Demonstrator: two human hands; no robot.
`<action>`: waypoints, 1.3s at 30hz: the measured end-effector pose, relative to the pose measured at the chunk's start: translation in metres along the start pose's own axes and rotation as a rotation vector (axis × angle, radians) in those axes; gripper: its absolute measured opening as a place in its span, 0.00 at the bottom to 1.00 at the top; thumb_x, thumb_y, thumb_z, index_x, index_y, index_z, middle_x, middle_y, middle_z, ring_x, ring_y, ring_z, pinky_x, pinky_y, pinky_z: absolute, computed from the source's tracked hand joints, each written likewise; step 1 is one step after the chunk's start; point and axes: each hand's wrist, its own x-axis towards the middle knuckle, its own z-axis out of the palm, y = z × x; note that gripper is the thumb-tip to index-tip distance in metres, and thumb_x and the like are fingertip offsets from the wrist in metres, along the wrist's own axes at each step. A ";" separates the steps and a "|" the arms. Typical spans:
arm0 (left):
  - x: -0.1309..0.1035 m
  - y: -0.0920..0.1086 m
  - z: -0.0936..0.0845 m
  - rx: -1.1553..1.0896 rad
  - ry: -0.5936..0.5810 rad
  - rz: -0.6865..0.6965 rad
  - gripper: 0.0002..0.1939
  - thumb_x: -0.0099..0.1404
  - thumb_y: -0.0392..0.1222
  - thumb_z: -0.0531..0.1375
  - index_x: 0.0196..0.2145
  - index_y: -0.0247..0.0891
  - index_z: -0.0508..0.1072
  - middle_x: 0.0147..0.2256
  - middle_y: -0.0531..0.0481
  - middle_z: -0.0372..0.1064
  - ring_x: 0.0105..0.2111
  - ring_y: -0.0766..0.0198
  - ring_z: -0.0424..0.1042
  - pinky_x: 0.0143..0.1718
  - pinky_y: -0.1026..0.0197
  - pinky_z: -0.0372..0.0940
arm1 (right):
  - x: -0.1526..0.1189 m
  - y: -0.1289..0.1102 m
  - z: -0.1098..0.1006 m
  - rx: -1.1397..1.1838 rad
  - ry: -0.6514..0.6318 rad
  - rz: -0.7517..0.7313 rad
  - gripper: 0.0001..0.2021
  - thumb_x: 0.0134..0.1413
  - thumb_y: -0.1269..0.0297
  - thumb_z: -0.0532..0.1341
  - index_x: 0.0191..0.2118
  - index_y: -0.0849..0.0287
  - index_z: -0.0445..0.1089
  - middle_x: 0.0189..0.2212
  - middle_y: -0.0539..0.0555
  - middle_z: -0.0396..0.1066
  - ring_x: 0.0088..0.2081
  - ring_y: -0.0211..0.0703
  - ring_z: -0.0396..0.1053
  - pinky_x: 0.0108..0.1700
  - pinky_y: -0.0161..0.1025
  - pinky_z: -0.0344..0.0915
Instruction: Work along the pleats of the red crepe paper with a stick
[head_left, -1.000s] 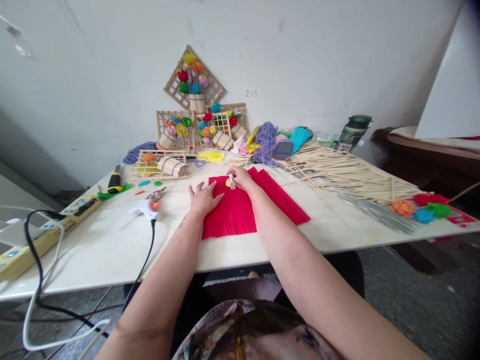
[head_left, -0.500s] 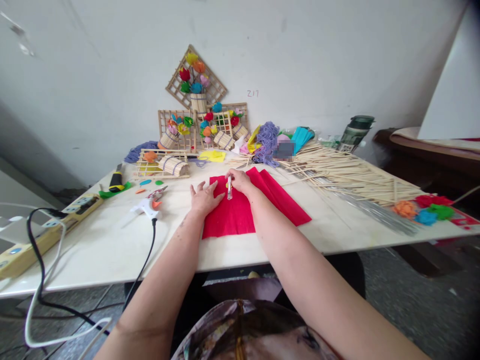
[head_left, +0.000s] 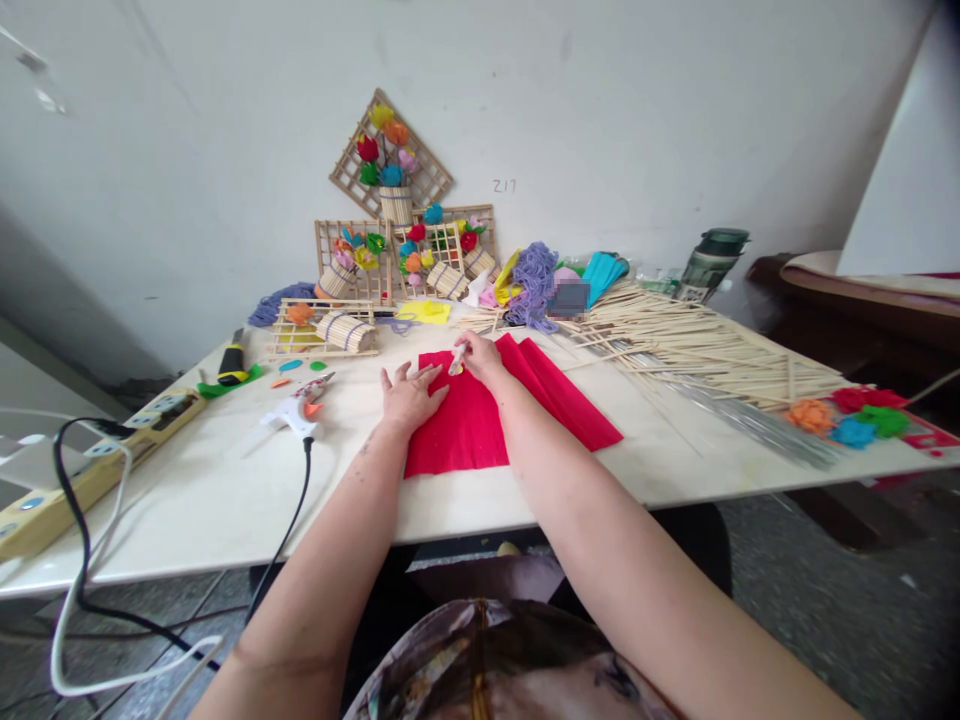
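Observation:
A sheet of red crepe paper [head_left: 466, 430] lies flat at the middle of the table. My left hand [head_left: 411, 397] rests open, fingers spread, over its upper left edge. My right hand [head_left: 480, 358] is closed around a slim white pen [head_left: 457, 360] with a bit of yellow on it, above the upper part of the sheet. The pen's tip is too small to make out. Under my right forearm, a folded part of the red paper [head_left: 570, 400] extends to the right.
A glue gun [head_left: 294, 415] lies to the left, its black cord crossing the table edge. Further left are a power strip [head_left: 105, 470] and a yellow-black cutter [head_left: 234, 360]. Wooden sticks [head_left: 675, 335] and grey wires [head_left: 765, 430] cover the right side. Stick lattices with paper flowers [head_left: 391, 150] stand behind.
The pen has tilted in my right hand, its near end swinging up and slightly left. My left hand and the red paper stay in place.

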 end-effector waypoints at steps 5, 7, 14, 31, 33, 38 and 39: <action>0.000 0.001 -0.001 -0.005 -0.011 0.007 0.24 0.59 0.58 0.47 0.53 0.56 0.61 0.55 0.59 0.60 0.58 0.51 0.47 0.56 0.34 0.30 | -0.001 -0.009 -0.007 0.019 0.037 0.066 0.13 0.54 0.61 0.50 0.41 0.54 0.68 0.31 0.49 0.72 0.35 0.39 0.68 0.38 0.32 0.61; 0.000 0.002 -0.002 -0.004 -0.021 0.004 0.25 0.59 0.57 0.47 0.54 0.55 0.61 0.55 0.58 0.59 0.58 0.51 0.47 0.56 0.34 0.30 | -0.002 -0.012 -0.009 -0.010 0.010 0.062 0.13 0.55 0.61 0.49 0.41 0.55 0.69 0.31 0.49 0.73 0.35 0.38 0.69 0.38 0.32 0.61; -0.002 0.005 -0.005 0.003 -0.024 0.003 0.24 0.60 0.56 0.47 0.53 0.55 0.61 0.55 0.59 0.59 0.58 0.52 0.47 0.56 0.33 0.30 | -0.008 -0.019 -0.013 -0.169 -0.083 0.040 0.15 0.55 0.59 0.50 0.43 0.55 0.69 0.32 0.51 0.74 0.38 0.41 0.69 0.39 0.33 0.62; 0.018 0.051 -0.061 0.353 -0.310 0.124 0.25 0.61 0.54 0.44 0.46 0.37 0.69 0.46 0.43 0.69 0.47 0.59 0.66 0.56 0.50 0.46 | -0.008 -0.019 -0.012 -0.197 -0.101 0.125 0.19 0.55 0.57 0.48 0.44 0.58 0.70 0.40 0.56 0.72 0.44 0.47 0.68 0.42 0.37 0.62; 0.021 0.059 -0.057 0.338 -0.296 0.144 0.25 0.62 0.53 0.43 0.44 0.35 0.70 0.44 0.42 0.70 0.47 0.58 0.67 0.55 0.51 0.48 | -0.006 -0.018 -0.011 -0.178 -0.108 0.137 0.19 0.54 0.57 0.48 0.44 0.57 0.70 0.41 0.56 0.72 0.44 0.47 0.68 0.42 0.37 0.62; 0.014 0.063 -0.024 0.222 -0.263 0.093 0.23 0.63 0.43 0.43 0.51 0.34 0.63 0.52 0.40 0.63 0.52 0.57 0.62 0.54 0.53 0.51 | 0.000 -0.010 -0.007 -0.114 -0.126 0.156 0.18 0.54 0.55 0.49 0.41 0.57 0.71 0.39 0.56 0.73 0.43 0.46 0.68 0.43 0.36 0.62; 0.011 0.063 -0.019 0.221 -0.221 0.088 0.22 0.62 0.41 0.44 0.52 0.32 0.63 0.54 0.40 0.61 0.54 0.57 0.59 0.55 0.55 0.50 | 0.001 -0.009 -0.007 -0.106 -0.128 0.155 0.18 0.54 0.55 0.49 0.40 0.57 0.72 0.39 0.56 0.73 0.43 0.45 0.68 0.43 0.36 0.61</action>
